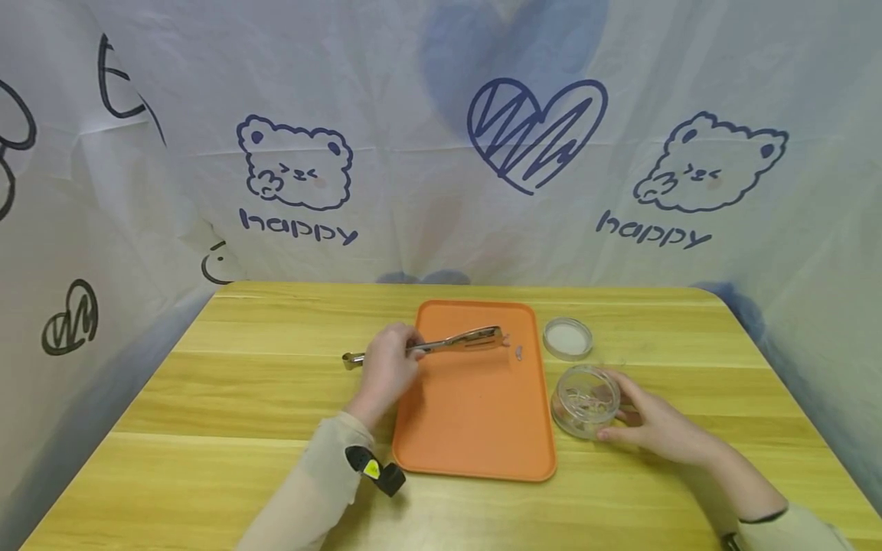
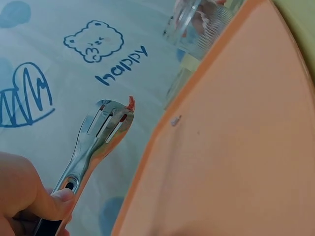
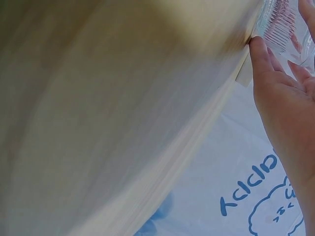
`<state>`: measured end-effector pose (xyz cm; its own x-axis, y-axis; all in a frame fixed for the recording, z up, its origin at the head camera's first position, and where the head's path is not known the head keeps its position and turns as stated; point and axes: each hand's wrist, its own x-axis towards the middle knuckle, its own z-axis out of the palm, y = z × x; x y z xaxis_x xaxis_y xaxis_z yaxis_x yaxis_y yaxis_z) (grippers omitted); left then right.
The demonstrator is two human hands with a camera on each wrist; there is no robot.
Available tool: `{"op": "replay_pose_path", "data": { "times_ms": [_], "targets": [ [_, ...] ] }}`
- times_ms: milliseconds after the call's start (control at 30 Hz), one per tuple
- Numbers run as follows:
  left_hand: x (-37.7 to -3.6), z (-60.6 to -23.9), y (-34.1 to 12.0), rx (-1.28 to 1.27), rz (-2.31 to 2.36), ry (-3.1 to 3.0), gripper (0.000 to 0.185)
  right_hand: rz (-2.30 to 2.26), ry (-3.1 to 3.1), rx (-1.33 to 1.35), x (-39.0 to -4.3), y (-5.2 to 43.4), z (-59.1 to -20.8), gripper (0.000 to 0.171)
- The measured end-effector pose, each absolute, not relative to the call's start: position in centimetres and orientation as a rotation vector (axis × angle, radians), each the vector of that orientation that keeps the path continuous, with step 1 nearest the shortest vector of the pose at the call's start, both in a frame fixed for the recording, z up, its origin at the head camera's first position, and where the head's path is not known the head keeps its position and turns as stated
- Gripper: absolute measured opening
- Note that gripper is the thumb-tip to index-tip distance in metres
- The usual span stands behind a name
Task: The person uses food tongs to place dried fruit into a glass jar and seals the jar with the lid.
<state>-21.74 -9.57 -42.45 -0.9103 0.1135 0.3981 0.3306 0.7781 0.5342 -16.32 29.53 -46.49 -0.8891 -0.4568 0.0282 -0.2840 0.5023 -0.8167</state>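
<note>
L hand grips tongs, R hand w/ jar.

From above, the head camera faces forward and down across the table; closer, tilted wrist views share the jar.

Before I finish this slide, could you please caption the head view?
Left fingers grip metal tongs over an orange tray; right fingers hold a clear jar.
</note>
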Motion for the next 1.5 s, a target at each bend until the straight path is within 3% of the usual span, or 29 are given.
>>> {"op": "replay_pose_path", "data": {
  "times_ms": [867, 1500],
  "targets": [
    [-19.6, -39.2, -6.6, -0.546, -0.885, -2.550, 0.008, -1.333, 2.562, -0.643, -16.5, 29.7, -46.7, 0.091],
    [-18.5, -39.7, -2.1, -0.741, -0.796, -2.583, 0.009, -1.328, 2.550, -0.654, -16.5, 29.6, -46.7, 0.090]
  ]
}}
